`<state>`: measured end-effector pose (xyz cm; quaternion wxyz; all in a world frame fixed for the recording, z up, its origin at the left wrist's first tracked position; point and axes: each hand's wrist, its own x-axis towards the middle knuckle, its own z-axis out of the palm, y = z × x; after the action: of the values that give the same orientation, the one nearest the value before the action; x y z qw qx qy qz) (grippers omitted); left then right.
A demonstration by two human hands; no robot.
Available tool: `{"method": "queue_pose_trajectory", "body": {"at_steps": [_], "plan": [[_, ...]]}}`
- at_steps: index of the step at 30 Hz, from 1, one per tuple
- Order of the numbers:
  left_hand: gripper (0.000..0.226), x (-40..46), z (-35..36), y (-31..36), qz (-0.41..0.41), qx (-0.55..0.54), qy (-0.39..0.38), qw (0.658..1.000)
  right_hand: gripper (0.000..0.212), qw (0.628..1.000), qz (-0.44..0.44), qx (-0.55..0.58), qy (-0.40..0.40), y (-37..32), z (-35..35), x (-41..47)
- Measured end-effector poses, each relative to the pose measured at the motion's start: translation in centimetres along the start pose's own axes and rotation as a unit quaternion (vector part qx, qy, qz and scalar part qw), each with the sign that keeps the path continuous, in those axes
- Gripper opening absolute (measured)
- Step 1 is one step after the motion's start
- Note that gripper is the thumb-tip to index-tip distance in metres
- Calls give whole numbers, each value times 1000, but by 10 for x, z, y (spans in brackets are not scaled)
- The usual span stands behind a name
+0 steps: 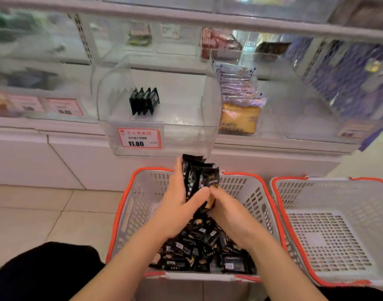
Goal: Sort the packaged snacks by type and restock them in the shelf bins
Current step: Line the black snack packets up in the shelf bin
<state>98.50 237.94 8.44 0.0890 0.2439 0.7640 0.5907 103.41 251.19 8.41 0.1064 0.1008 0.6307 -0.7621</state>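
My left hand (177, 205) grips an upright stack of black snack packets (197, 174) above a grey basket with an orange rim (125, 205). My right hand (227, 211) holds the lower end of the same stack from the right. Many more black packets (199, 248) lie loose in the basket below. Straight ahead, a clear shelf bin (186, 127) with an 11.80 price tag (139, 139) holds a short row of matching black packets (144, 101) standing upright.
A second grey basket (329, 235) stands to the right, with nothing visible in it. The neighbouring bin on the right holds purple-and-white packets (237, 83) and a yellow one (239, 118). More bins line the shelves at left and above. Tiled floor lies to the left.
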Motion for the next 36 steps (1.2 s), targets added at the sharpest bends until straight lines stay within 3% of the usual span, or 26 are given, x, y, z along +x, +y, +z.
{"method": "queue_pose_trajectory", "body": {"at_steps": [5, 9, 11, 14, 17, 20, 23, 25, 28, 32, 36], "plan": [[53, 23, -30, 43, 61, -50, 3, 997, 11, 994, -108, -19, -22, -58, 12, 11], [50, 52, -56, 64, 96, -89, 15, 991, 36, 985, -160, -39, -43, -101, 25, 34], [45, 67, -72, 71, 113, -51, 23, 992, 40, 983, -168, -59, -46, -120, 32, 48], [35, 94, -106, 73, 146, 20, -6, 989, 55, 981, -166, -102, 9, -147, 36, 76], [30, 124, -138, 65, 83, 171, -14, 982, 67, 966, -124, -203, 98, -163, 36, 115], [28, 155, -160, 55, 0, 325, 22, 945, 69, 931, -44, -326, 158, -166, 36, 160], [23, 184, -172, 47, -37, 450, -36, 891, 78, 902, 26, -402, 155, -161, 36, 204], [19, 205, -171, 42, -47, 514, -80, 853, 74, 863, 59, -467, 184, -158, 33, 227], [23, 229, -163, 36, -39, 592, -82, 801, 80, 803, 96, -534, 245, -152, 27, 253], [34, 248, -153, 18, -86, 635, -134, 756, 82, 800, 110, -522, 275, -143, 28, 279], [39, 254, -145, -2, -143, 612, -163, 761, 95, 802, 95, -528, 264, -138, 34, 296]]}}
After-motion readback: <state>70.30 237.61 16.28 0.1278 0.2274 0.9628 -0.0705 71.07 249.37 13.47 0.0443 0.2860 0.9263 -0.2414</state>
